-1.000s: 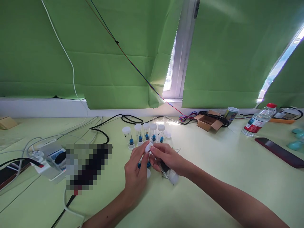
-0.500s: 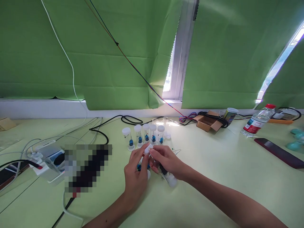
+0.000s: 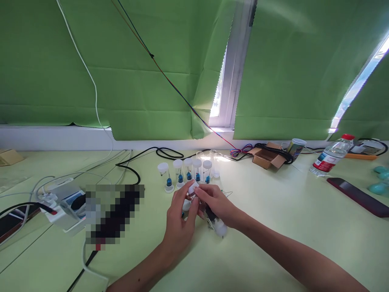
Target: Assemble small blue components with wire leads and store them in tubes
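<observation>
My left hand (image 3: 179, 221) and my right hand (image 3: 217, 205) meet over the pale green table (image 3: 273, 227), both pinching a small clear vial with a white cap (image 3: 192, 189). Under my right palm lies another capped vial (image 3: 219, 227) on its side, with a dark part partly hidden by the fingers. Just beyond my hands stands a row of capped vials with blue beads (image 3: 186, 172), upright, and a couple of open clear vials (image 3: 209, 156) behind them.
A power strip with cables (image 3: 60, 200) and a blurred dark object (image 3: 112, 215) lie at the left. At the right are a cardboard box (image 3: 267, 156), a can (image 3: 295, 147), a water bottle (image 3: 330, 156) and a dark phone (image 3: 358, 196). Green blinds hang behind.
My hands have stayed together on the vial and shifted slightly right and away. My left fingers have closed further round it, hiding the blue bead vials beneath.
</observation>
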Available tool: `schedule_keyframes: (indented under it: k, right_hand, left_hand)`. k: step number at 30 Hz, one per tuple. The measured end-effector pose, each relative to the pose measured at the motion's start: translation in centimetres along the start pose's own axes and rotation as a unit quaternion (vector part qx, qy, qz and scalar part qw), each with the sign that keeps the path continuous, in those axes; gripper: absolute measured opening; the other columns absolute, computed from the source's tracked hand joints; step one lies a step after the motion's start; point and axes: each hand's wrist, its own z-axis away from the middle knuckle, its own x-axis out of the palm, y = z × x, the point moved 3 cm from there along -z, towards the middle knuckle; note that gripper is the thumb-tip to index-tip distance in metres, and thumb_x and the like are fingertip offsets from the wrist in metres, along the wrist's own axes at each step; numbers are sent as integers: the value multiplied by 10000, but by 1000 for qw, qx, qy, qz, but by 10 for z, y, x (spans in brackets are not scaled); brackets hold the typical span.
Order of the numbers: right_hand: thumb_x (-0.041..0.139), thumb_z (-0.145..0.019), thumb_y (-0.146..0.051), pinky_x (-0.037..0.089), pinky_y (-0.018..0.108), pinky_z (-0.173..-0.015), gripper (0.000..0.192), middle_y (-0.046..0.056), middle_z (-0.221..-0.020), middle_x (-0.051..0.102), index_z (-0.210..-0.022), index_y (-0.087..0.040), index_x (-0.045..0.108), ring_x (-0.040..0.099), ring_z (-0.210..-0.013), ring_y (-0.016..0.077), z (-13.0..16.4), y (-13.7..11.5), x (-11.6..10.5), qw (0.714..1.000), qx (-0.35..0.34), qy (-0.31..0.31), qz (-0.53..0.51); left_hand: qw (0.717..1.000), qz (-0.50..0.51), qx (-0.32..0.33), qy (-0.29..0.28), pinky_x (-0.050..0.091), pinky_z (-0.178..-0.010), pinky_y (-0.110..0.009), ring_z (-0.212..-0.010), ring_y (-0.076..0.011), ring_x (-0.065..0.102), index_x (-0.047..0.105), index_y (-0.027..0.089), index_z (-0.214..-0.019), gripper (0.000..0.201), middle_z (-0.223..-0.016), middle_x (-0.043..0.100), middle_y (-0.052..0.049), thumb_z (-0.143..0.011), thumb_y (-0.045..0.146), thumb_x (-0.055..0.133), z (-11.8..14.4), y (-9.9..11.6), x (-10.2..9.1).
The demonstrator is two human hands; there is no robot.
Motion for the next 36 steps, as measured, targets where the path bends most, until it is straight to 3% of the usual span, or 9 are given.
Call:
schedule_keyframes:
  k: [4,7,12,15,21,26,36]
  right_hand:
    - [548,-875,-560,412,233,-506,403,-27,-623,561,-760,-174,545,495,-474,85,-1,-5,-3,1000,-8,-8,20]
    - [573,-864,-542,460,257,-536,373,-3,-694,610,-840,-170,586,547,-502,102,-1,-18,-9,998,-31,0,55]
    - [597,-852,-521,509,313,-707,347,37,-745,675,-852,-174,576,644,-695,160,-1,-47,-42,976,-107,131,137]
    - [665,-786,-529,506,319,-669,384,56,-776,704,-915,-178,580,656,-746,195,-3,-54,-65,953,-102,199,207]
    - [683,-773,-483,514,379,-782,331,82,-875,716,-851,-184,563,670,-824,224,-12,-43,-92,914,-101,258,298]
    - [640,-804,-459,525,346,-731,288,81,-910,697,-881,-187,587,662,-879,234,-19,-27,-104,892,-120,266,344]
    - [591,-838,-472,516,301,-664,309,72,-906,680,-965,-191,608,656,-886,226,-25,-5,-112,890,-114,252,364]
  left_hand:
    - [999,31,-7,-21,522,-847,-364,-982,-203,621,438,265,-1385,435,-1256,589,-91,-964,375,426,1,1,1]
    - [999,47,13,7,491,-895,-362,-1054,-204,584,411,265,-1392,426,-1322,537,-92,-983,378,375,3,3,-1]
    - [998,43,35,0,465,-911,-366,-1047,-202,570,476,244,-1274,325,-1273,527,-94,-987,351,366,6,1,0]
    - [998,31,54,-26,448,-933,-365,-1069,-204,551,522,231,-1191,270,-1202,547,-88,-991,311,361,7,-1,1]
    - [991,12,99,-89,433,-903,-344,-1029,-202,535,585,204,-1020,247,-1054,589,-84,-993,248,343,10,2,5]
    - [988,20,105,-108,434,-855,-334,-947,-194,541,596,197,-971,252,-978,593,-79,-990,225,347,13,6,8]
    - [979,26,155,-128,442,-746,-326,-807,-181,527,582,186,-898,251,-847,589,-71,-984,192,345,18,6,12]
